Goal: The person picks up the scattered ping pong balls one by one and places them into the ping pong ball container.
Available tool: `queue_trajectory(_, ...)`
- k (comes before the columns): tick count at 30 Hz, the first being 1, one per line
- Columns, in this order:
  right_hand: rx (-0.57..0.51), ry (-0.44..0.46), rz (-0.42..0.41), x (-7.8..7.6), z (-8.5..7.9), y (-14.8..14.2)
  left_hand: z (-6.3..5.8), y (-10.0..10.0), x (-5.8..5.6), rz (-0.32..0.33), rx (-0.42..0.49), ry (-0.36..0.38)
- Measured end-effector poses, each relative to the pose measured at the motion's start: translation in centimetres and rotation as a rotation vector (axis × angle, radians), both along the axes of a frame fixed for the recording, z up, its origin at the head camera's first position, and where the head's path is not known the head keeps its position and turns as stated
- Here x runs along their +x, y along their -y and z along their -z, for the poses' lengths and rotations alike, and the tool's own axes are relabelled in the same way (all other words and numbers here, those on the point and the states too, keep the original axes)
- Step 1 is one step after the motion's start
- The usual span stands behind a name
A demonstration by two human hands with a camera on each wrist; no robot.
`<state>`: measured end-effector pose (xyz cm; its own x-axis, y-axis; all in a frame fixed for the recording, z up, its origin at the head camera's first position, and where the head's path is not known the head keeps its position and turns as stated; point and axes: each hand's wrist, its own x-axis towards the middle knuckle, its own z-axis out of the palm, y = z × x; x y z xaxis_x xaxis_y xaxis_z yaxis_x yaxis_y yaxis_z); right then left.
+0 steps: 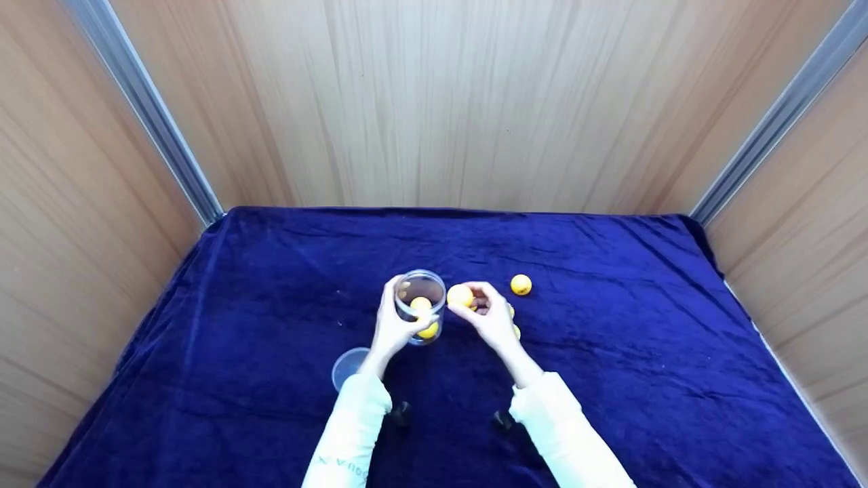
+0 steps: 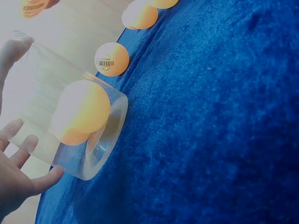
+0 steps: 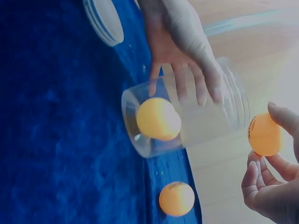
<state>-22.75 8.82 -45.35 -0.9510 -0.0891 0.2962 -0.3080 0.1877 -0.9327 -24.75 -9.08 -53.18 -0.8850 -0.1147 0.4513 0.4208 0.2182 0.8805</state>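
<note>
A clear plastic jar (image 1: 420,291) stands upright on the blue cloth, orange ping-pong balls (image 3: 159,119) lying at its bottom. My left hand (image 1: 397,325) grips the jar, its fingers and thumb spread round the wall. Between thumb and fingers my right hand (image 1: 491,318) pinches another orange ping-pong ball (image 3: 265,134), held beside the jar's open mouth at rim height. Printed lettering shows on that ball in the right wrist view. A loose ball (image 2: 112,59) with a barcode rests on the cloth near the jar's base.
One ping-pong ball (image 1: 521,285) lies right of the right hand, and others show partly behind that hand. The jar's round lid (image 1: 349,368) lies by the left forearm. Blue velvet cloth (image 1: 271,305) covers the table, with wooden panels (image 1: 454,102) around it.
</note>
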Motion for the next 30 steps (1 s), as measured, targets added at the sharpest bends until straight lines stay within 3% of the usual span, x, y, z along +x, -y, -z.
queue_trajectory(7,-0.006,-0.020,-0.038,-0.3,-0.7,1.2,0.0,0.0,0.0,0.008,0.002,-0.019)
queue_trajectory(15,0.021,-0.040,-0.030,-0.4,-1.6,2.4,-2.8,-0.4,1.6,0.027,0.023,-0.037)
queue_trajectory(18,0.035,-0.053,-0.025,-0.5,-1.8,2.9,-3.2,-0.5,1.9,0.015,0.002,-0.024)
queue_trajectory(30,0.060,-0.064,-0.005,-1.1,-1.4,3.3,-3.1,-0.5,1.8,0.011,-0.003,-0.029)
